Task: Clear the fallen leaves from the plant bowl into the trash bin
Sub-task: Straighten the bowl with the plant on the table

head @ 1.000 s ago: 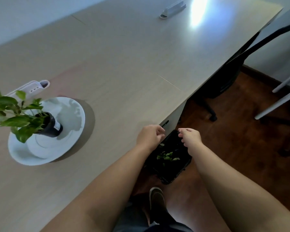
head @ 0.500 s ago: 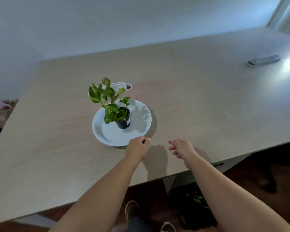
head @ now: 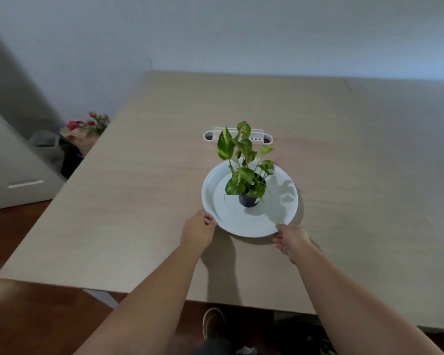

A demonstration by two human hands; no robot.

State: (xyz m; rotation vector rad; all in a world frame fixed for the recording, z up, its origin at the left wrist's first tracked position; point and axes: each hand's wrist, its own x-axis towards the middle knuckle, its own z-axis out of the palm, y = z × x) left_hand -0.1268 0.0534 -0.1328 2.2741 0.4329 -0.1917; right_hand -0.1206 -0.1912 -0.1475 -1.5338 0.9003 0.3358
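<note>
On the tabletop (head: pixel 139 201), a wide white plant bowl (head: pixel 280 213) sits a little way in from the near edge, and everything else is placed around it. At the bowl's centre stands a small dark pot (head: pixel 248 200), upright, holding a plant (head: pixel 242 160) with green and yellow-mottled leaves that rise above the rim. The bare white surface of the bowl around the pot shows only soft shadows; no loose leaves can be made out on it.

The left hand (head: pixel 198 229) is at the bowl's near-left rim, its fingers curled around the edge and touching it. The right hand (head: pixel 291 239) is at the near-right rim, thumb and fingers closed on the edge there. Both forearms reach in from the near side of the tabletop.

Just behind the bowl, partly hidden by the plant, lies a white plastic holder (head: pixel 256 135) with openings in its top. Off the tabletop to the far left of the bowl, on the floor by the wall, is a bunch of red and pink flowers (head: pixel 87 125) beside a grey bag (head: pixel 46 147). Below the tabletop's near edge, nearer than the bowl, a shoe (head: pixel 212 321) rests on the dark wooden floor (head: pixel 36 316), and a few green leaves (head: pixel 321 345) show in the shadow to its right; the container they lie in is too dark to make out.
</note>
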